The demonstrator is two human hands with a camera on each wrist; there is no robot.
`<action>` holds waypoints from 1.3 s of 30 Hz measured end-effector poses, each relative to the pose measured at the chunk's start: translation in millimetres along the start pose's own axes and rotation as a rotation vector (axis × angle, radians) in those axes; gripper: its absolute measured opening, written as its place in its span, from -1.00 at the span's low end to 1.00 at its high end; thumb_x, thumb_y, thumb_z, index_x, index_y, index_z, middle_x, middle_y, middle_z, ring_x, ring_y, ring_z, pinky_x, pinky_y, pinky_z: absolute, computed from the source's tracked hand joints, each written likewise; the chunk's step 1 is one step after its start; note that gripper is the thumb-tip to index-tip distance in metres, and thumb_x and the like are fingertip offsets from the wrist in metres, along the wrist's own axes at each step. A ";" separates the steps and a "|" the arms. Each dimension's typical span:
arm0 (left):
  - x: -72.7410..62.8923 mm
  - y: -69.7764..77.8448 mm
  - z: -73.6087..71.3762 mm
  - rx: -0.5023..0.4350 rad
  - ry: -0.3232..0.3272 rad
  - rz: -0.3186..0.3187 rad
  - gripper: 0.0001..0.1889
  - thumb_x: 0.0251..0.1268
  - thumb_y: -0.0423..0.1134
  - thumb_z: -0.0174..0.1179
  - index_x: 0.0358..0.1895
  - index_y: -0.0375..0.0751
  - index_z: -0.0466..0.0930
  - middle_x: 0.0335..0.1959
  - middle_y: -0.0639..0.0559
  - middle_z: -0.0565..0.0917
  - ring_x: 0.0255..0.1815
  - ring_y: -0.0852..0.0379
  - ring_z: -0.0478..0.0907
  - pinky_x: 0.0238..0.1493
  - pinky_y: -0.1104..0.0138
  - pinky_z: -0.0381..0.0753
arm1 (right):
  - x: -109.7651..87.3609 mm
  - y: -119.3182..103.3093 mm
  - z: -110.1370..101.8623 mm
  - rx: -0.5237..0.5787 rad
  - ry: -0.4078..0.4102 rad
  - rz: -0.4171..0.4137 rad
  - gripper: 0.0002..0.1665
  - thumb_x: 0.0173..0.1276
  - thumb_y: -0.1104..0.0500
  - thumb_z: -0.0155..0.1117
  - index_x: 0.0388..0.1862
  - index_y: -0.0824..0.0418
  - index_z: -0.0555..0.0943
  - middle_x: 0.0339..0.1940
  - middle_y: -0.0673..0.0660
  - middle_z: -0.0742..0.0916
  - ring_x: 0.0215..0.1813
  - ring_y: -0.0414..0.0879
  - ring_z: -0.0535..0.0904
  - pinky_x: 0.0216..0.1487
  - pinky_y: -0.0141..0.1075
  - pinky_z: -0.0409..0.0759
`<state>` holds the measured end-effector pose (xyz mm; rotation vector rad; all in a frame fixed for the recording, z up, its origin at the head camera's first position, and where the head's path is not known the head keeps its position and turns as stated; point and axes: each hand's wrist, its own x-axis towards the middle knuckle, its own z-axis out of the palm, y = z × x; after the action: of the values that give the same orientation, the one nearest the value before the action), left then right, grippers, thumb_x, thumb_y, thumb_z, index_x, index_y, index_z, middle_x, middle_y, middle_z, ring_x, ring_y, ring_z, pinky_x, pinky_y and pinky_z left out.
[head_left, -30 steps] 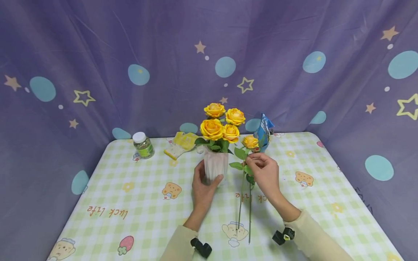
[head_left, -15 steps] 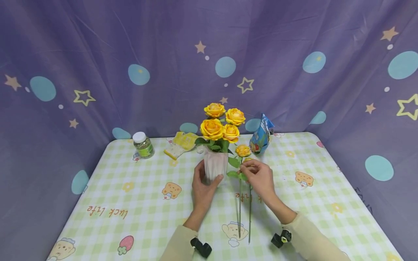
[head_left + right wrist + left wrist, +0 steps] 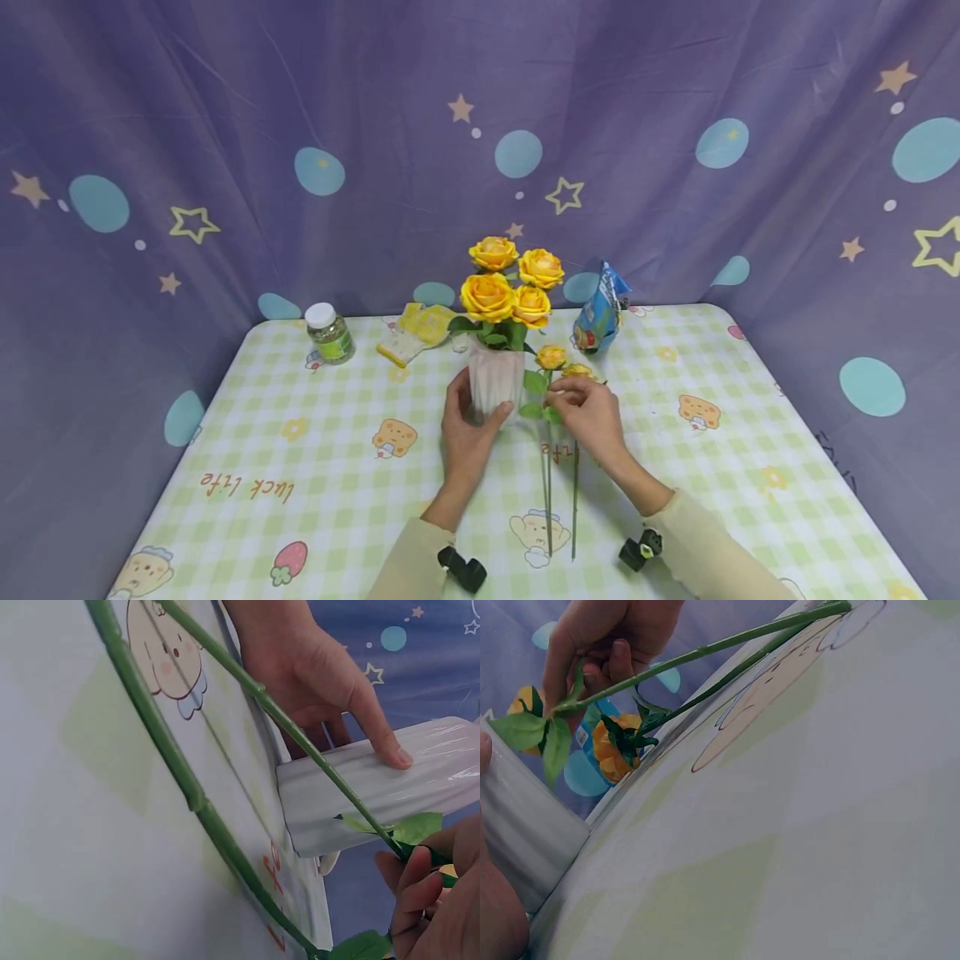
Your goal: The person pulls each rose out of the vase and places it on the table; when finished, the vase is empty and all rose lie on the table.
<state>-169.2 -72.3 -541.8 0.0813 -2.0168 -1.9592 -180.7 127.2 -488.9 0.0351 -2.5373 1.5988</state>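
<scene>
My left hand (image 3: pixel 467 437) holds a whitish ribbed vase (image 3: pixel 497 379), thumb on its near side and fingers round the left. Several yellow roses (image 3: pixel 487 297) with green leaves stand in the vase. To its right, my right hand (image 3: pixel 591 417) pinches a single yellow rose (image 3: pixel 551 357) by its stem, just under the bloom among the leaves. That long green stem (image 3: pixel 259 690) reaches down toward the table's near side. Another yellow rose (image 3: pixel 579 371) lies on the table beneath my right hand, which partly hides it; its stem (image 3: pixel 575 500) points toward me.
A clear jar (image 3: pixel 330 335) with a white lid stands at the back left. Beside it lies a yellow-and-white glove (image 3: pixel 420 329). Behind the right hand stands a blue snack bag (image 3: pixel 600 312). A checked cloth (image 3: pixel 315 533) covers the table, with a purple curtain (image 3: pixel 397 200) behind.
My right hand has moved left and toward me, bringing the pinched rose lower and nearer the vase. The other rose's bloom now shows behind the hand. The left hand and vase have stayed put.
</scene>
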 end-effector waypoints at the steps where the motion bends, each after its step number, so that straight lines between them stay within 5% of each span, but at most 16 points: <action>1: 0.0 0.1 0.0 -0.002 0.001 0.001 -0.18 0.32 -0.19 0.64 0.60 0.04 0.45 0.53 -0.03 0.58 0.55 -0.08 0.50 0.66 -0.16 0.32 | 0.1 0.8 0.5 -0.010 -0.006 0.000 -0.91 0.46 0.27 0.55 -0.10 0.22 0.87 -0.38 0.09 0.89 -0.38 -0.11 0.78 -0.44 -0.37 0.56; 8: 0.4 0.8 0.2 0.005 0.005 -0.001 -0.18 0.32 -0.18 0.64 0.60 0.03 0.45 0.53 -0.03 0.59 0.55 -0.07 0.50 0.66 -0.15 0.33 | 1.3 6.4 4.7 -0.079 -0.027 0.025 -0.91 0.41 0.25 0.56 -0.14 0.21 0.88 -0.34 0.09 0.88 -0.35 -0.08 0.82 -0.45 -0.29 0.72; 16: 0.5 -1.5 0.4 -0.015 -0.004 0.016 -0.20 0.33 -0.21 0.63 0.60 0.02 0.45 0.53 -0.03 0.59 0.55 -0.08 0.50 0.64 -0.18 0.33 | 3.0 12.1 9.7 -0.095 -0.066 0.073 -0.87 0.45 0.22 0.59 -0.11 0.25 0.89 -0.40 0.08 0.86 -0.62 -0.08 0.70 -0.59 -0.24 0.71; 39: 0.2 -1.3 -1.0 -0.014 -0.007 0.019 -0.19 0.33 -0.20 0.63 0.60 0.04 0.45 0.52 -0.02 0.59 0.54 -0.09 0.50 0.64 -0.19 0.33 | 3.7 15.7 11.2 -0.176 -0.106 0.004 -0.84 0.42 0.18 0.64 -0.16 0.26 0.90 -0.45 0.07 0.87 -0.76 -0.19 0.60 -0.60 -0.29 0.64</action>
<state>-169.4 -73.3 -543.1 0.0519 -2.0001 -1.9644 -187.1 124.1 -507.3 0.0983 -2.7498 1.4036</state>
